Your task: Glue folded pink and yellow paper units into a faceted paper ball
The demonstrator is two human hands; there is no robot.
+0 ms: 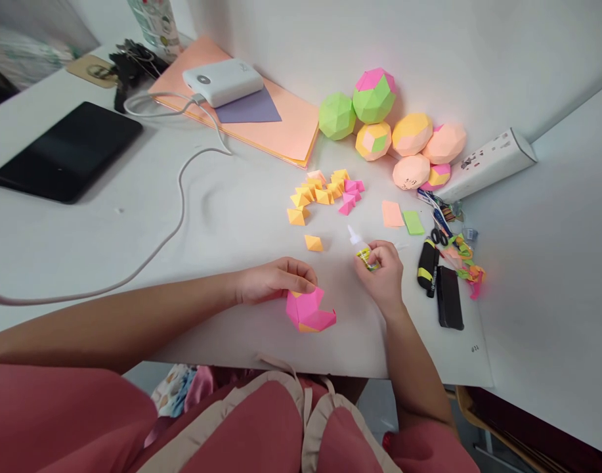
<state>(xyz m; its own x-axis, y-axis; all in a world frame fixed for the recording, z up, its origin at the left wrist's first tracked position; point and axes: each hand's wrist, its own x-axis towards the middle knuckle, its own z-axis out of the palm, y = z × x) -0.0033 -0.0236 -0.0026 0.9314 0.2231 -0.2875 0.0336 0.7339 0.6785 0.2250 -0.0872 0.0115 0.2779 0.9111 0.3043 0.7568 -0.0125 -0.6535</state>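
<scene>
- Far left of the glue bottle [362, 251] there's a black tablet [67, 151] lying flat, with a brownish card [92, 70] and some dark tangled stuff [132, 66] behind it.
- White cable [182, 190] loops across the desk, also left of the bottle, and plugs into a white power bank [224, 81]. That's sitting on peach paper sheets [285, 121] and a purple sheet [254, 108], way back and left of the bottle. Clear plastic bottle [157, 26] is back there too.
- Left hand [281, 279] is just left of the glue bottle and a bit closer to the person, fingers pinched on the top edge of the pink paper model [304, 307].
- That model's in front and to the left of the bottle, held near the desk edge. It's got a few orange bits and one side gapes open.
- Behind and left of the bottle: a bunch of little folded paper pieces [324, 196], mostly orange, some pink. One loose orange piece [313, 243] is closer in.
- Right hand [384, 272] is curled around the glue bottle itself, white nozzle poking out up and to the left.
- Faceted paper balls [374, 104] in green, peach, orange and pink are bunched behind the bottle, mostly to its right.
- Right of the bottle: peach and green paper slips [413, 223], a black and yellow tool [427, 263], scissors [439, 237], a black case [449, 297], colourful scraps [465, 256], and a long white box [492, 164] further back.
</scene>
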